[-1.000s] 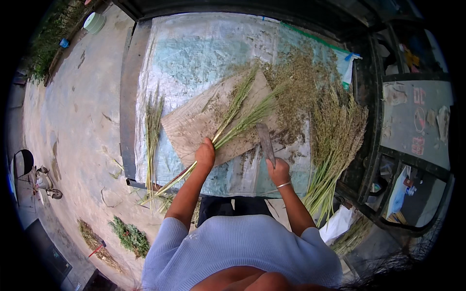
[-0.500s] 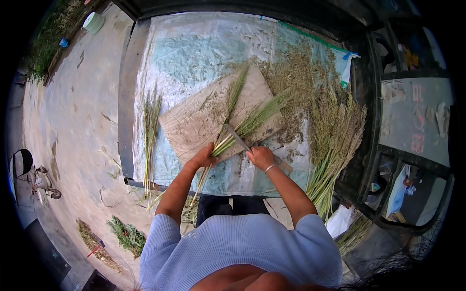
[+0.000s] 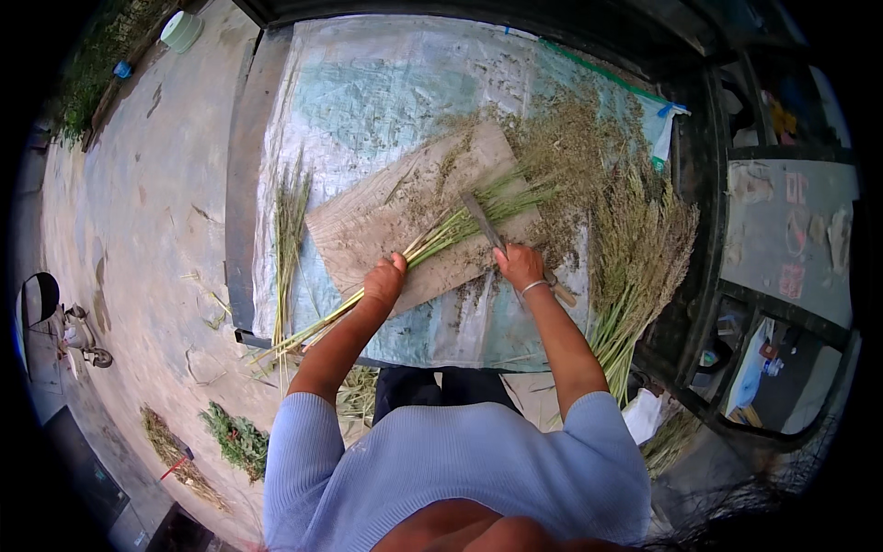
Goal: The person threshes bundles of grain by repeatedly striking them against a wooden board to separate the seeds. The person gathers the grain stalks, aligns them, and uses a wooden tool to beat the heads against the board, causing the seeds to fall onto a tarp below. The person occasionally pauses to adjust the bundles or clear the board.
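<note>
My left hand (image 3: 384, 280) is closed round a thin bundle of green seed-headed stalks (image 3: 443, 234). Their cut stems stick out toward me at the lower left, and the feathery heads point to the far right across a brown board (image 3: 354, 216). My right hand (image 3: 522, 267) grips a knife-like tool (image 3: 482, 221) with a long flat grey blade; a light wooden end shows below the wrist. The blade lies across the stalks just below their heads, touching or very near them. Loose seeds and chaff (image 3: 460, 152) are scattered over the board.
A white and pale-blue sheet (image 3: 368, 101) lies under the board. To the right is a large heap of seed-headed stalks (image 3: 644, 239); a smaller bunch (image 3: 290, 239) lies to the left. A dark metal frame (image 3: 685, 230) borders the right side.
The blade has moved right and away from me along the stalks. My left hand now holds one bundle; the separate upright-lying strand on the board is gone from its place.
</note>
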`<state>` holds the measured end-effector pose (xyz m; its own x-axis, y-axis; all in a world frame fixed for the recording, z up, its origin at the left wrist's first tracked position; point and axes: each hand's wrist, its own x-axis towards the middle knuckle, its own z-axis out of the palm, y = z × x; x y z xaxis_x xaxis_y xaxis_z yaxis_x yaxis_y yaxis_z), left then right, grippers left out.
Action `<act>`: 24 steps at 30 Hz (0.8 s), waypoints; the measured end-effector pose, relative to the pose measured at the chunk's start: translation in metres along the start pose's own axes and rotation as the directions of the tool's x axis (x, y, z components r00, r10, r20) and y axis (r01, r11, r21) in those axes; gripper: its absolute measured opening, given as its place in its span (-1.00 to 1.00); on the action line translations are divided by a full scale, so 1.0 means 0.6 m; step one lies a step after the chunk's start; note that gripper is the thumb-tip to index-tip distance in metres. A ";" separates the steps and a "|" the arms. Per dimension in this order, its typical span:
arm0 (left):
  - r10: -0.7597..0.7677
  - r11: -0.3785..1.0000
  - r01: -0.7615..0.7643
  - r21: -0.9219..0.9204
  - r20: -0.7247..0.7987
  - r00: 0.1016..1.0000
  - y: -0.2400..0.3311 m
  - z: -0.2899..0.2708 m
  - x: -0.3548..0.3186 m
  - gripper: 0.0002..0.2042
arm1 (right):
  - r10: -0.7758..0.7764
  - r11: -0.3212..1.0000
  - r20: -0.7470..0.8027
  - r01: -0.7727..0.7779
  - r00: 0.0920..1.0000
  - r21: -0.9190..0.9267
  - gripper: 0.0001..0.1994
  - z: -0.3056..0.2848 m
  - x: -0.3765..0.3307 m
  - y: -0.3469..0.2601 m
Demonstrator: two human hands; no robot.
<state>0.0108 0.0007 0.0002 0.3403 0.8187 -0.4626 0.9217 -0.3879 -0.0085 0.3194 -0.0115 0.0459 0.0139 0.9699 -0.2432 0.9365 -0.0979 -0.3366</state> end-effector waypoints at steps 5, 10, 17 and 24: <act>0.007 0.994 0.005 0.109 -0.106 0.994 -0.012 0.019 0.001 -0.66 | 0.338 0.937 -0.242 -0.350 0.909 -0.005 -0.64 -0.034 -0.010 0.015; 0.030 0.993 -0.025 0.114 -0.036 0.999 -0.013 0.007 0.005 -0.67 | -0.291 0.954 -0.075 0.295 0.954 0.056 -0.65 0.020 -0.043 -0.053; 0.028 0.987 -0.010 -0.160 0.107 0.994 -0.025 -0.010 0.008 -0.80 | 0.290 0.954 -0.080 -0.295 0.954 -0.058 -0.61 -0.026 0.003 0.047; 0.054 0.973 -0.025 -0.227 0.123 0.991 -0.043 -0.037 0.012 -0.86 | -0.267 0.963 -0.112 0.268 0.957 -0.005 -0.68 -0.014 -0.047 -0.013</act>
<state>-0.0061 0.0261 0.0169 0.3645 0.7382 -0.5676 0.9310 -0.3021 0.2050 0.3144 -0.0358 0.0632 -0.1972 0.9795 -0.0414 0.9080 0.1666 -0.3845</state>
